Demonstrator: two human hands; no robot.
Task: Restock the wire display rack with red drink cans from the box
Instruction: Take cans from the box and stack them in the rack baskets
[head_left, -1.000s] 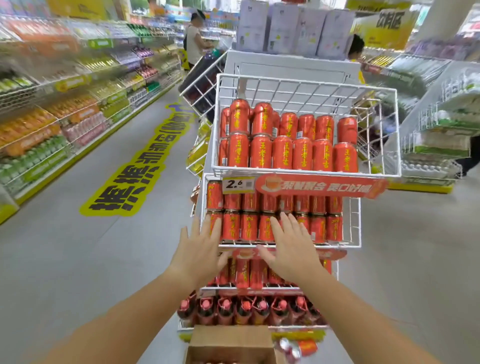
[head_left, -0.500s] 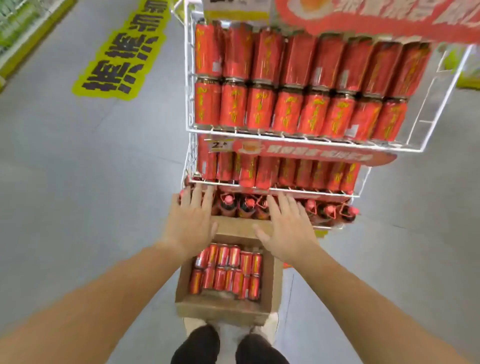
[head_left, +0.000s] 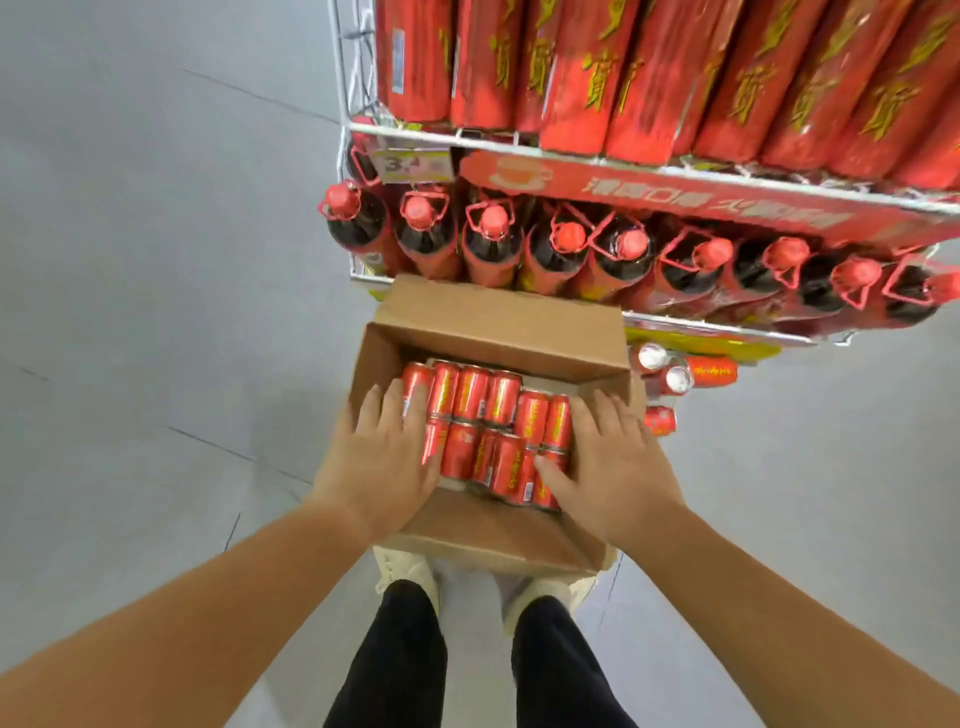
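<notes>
The grey floor (head_left: 156, 312) fills the left side. The left forearm comes up from the lower left corner, cut off by the picture's edge. The left hand (head_left: 382, 457) lies flat, fingers straight and a little spread, over the left end of the red drink cans (head_left: 483, 415) in the box (head_left: 498, 317). It covers the leftmost cans in part, so their number cannot be told, nor whether the palm presses on them or only hovers. It holds nothing.

Above the box stands the wire display rack (head_left: 415, 132). Its upper shelf is cropped at the top, so the shelf cans (head_left: 571, 67) show only as blurred lower halves. A price tag (head_left: 410, 163) is too smeared to read. Beneath a red banner (head_left: 675, 197), a row of dark bottles (head_left: 491, 244) with red caps runs to the right; the box's far flap hides the bottoms of the middle ones.

The cans in the box lie on their sides in two rows, between the two hands. The near flap hides the toes of the pale shoes (head_left: 410, 571).

The right hand (head_left: 610, 462) is also flat and spread, its thumb across the lower right cans and its fingers over the box's right wall, gripping nothing. Just beyond it, loose cans (head_left: 696, 371) lie on the floor, partly hidden by the box. The rack's right end runs out of frame.
</notes>
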